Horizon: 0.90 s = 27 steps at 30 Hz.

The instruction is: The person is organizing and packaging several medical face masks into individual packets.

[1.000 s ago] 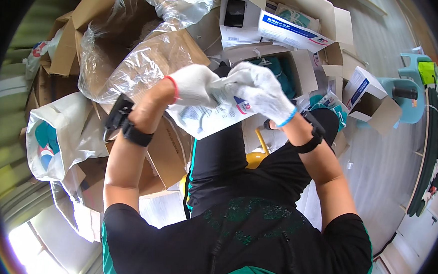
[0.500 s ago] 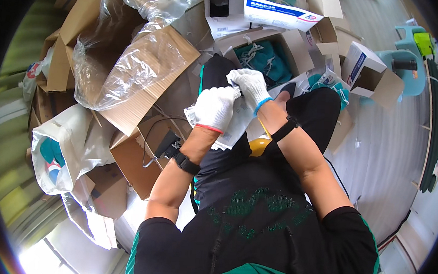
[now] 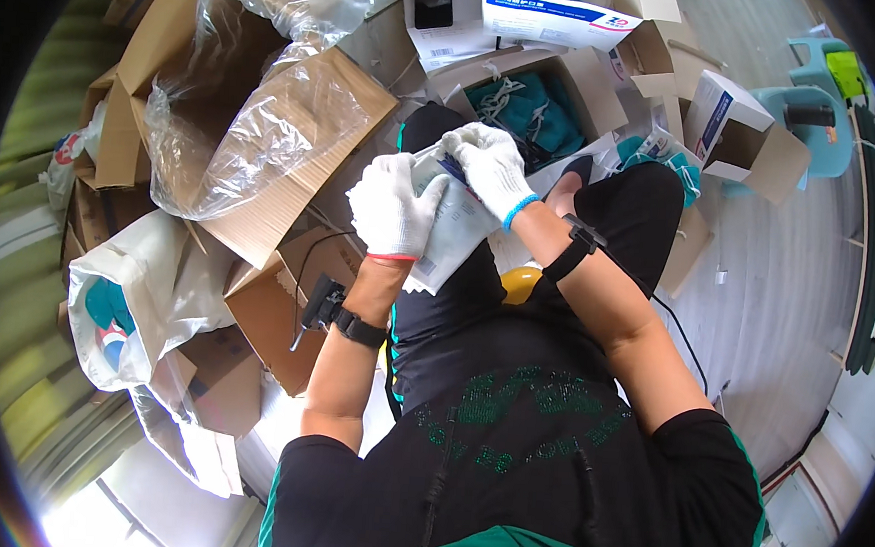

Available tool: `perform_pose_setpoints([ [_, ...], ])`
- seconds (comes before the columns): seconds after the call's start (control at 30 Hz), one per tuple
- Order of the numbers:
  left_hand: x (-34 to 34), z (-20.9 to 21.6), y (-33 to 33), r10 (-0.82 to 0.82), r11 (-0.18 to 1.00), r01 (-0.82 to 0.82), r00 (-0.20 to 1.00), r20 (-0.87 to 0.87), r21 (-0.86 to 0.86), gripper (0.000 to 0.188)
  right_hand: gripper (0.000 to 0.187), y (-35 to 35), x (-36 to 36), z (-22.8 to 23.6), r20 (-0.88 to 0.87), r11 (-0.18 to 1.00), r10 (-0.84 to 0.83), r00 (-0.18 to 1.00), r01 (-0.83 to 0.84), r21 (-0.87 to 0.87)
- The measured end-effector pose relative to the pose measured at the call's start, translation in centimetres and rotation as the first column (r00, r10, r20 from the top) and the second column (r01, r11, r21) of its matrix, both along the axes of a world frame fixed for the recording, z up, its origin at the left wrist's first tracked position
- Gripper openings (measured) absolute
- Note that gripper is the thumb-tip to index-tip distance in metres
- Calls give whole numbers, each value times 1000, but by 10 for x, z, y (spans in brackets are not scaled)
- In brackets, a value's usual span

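My left hand (image 3: 393,211), in a white knit glove with a red cuff, is closed on the left side of some white printed pouches (image 3: 452,236) above my lap. Its thumb lies over the front of the top pouch. Gloved in white with a blue cuff, my right hand (image 3: 490,168) pinches the upper edge of the same pouches. A small dark blue piece (image 3: 452,166) shows beside its fingertips; I cannot tell whether it belongs to the pouch. Just beyond my hands, an open white box (image 3: 600,101) holds teal folded masks (image 3: 535,117) with white straps.
A large open cardboard box (image 3: 311,135) with clear plastic film (image 3: 265,148) lies at the far left. Below it stand a white sack (image 3: 146,296) and a smaller brown box (image 3: 275,314). On the right are an open white carton (image 3: 732,121) and a light blue stool (image 3: 831,147).
My hands have moved apart, the left one shifting left and slightly away from me. More of the top pouch's face now shows between them. Both hands still hold the pouches.
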<state>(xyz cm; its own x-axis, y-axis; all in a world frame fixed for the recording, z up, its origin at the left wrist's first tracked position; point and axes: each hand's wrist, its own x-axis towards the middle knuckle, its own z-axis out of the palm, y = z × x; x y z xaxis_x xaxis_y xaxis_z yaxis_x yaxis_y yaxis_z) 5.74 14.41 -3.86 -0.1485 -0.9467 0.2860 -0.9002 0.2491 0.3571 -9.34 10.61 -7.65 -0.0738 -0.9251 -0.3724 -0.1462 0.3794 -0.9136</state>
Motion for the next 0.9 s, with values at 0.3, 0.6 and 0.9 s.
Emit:
perform_pose_setpoints([
  [0.3,-16,13,-10,35,993,-56,980,198,103,36,26,3,1,2,7,999,3,1000,-3,45],
  [0.6,-2,-15,-18,-280,925,237,953,113,297,27,29,-12,11,-23,-287,965,232,929,-257,-53],
  [0.9,-5,4,13,-500,859,469,855,136,206,13,24,-10,16,-33,-905,667,348,245,-743,55],
])
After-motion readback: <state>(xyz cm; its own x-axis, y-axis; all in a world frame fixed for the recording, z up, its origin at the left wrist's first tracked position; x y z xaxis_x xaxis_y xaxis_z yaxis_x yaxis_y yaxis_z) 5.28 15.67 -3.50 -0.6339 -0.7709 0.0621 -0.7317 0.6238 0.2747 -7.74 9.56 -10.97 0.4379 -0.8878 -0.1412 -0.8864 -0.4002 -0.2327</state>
